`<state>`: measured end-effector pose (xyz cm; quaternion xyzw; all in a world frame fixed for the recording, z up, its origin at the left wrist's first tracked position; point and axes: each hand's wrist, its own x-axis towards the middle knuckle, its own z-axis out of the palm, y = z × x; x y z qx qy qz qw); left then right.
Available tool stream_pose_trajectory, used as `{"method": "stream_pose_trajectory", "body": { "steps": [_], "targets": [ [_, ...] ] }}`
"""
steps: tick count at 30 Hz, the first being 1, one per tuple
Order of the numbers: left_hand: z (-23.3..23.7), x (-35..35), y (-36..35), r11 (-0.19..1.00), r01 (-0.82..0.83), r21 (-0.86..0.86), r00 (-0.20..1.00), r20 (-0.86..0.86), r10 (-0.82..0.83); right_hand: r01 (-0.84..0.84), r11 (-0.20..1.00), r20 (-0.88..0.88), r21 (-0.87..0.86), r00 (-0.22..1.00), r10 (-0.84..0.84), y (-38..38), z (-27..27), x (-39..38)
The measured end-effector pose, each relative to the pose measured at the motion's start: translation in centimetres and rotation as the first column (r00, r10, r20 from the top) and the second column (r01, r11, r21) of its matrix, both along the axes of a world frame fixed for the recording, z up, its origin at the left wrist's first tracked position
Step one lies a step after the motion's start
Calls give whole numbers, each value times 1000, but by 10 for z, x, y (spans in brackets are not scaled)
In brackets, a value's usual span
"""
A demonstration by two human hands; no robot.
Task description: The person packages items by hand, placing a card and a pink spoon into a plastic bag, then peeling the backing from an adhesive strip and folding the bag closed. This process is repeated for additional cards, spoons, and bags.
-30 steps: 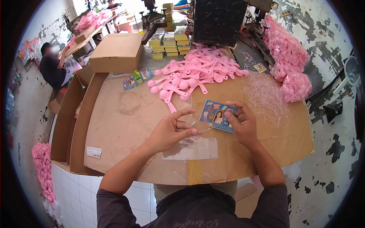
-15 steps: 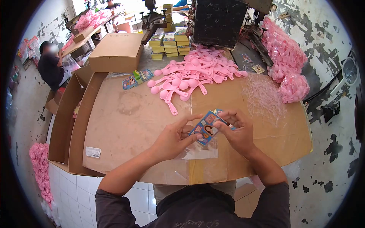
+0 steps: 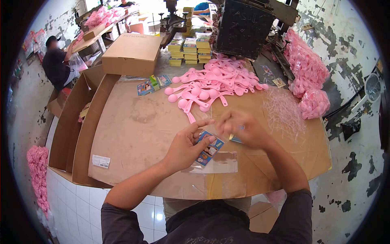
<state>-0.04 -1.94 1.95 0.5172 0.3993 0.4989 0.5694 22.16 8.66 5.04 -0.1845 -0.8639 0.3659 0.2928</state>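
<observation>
My left hand [image 3: 187, 145] pinches a blue printed card [image 3: 209, 149] between thumb and fingers, above the cardboard-covered table [image 3: 134, 138]. A clear plastic bag [image 3: 223, 163] lies flat just below the card. To the right, my right hand [image 3: 245, 128] is blurred by motion, and its fingertips are smeared. Another blue card [image 3: 237, 138] shows partly under my right hand; whether the hand touches it is unclear. Beyond both hands spreads a pile of pink plastic scoops [image 3: 215, 79].
Stacks of cards [image 3: 191, 51] stand at the back beside a black metal box [image 3: 243, 28]. A closed carton [image 3: 132, 53] and open boxes [image 3: 87, 130] are on the left. Thin plastic strips [image 3: 284, 110] and bagged pink scoops [image 3: 306, 61] lie right. A person [image 3: 59, 63] sits far left.
My right hand has let go of the card in my left hand and moved slightly up. The card now hangs lower, near the clear bag. The whole view has shifted slightly.
</observation>
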Motion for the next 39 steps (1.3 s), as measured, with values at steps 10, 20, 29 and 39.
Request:
{"method": "stream_pose_trajectory", "body": {
  "steps": [10, 20, 29, 39],
  "targets": [
    [-37, 5, 12, 999, 26, 24, 1000, -10, -26, 404, 696, 107, 593, 818, -566, 211, -59, -41],
    [-38, 5, 9, 979, 149, -140, 965, -194, -175, 280, 742, 147, 610, 879, -453, 167, -66, -7],
    [-38, 8, 7, 985, 128, -113, 976, -161, -145, 284, 793, 182, 539, 880, -439, 81, -55, 21],
    [-22, 3, 8, 989, 77, -124, 995, -60, -85, 249, 846, 284, 471, 865, -413, 66, -37, 17]
  ]
}}
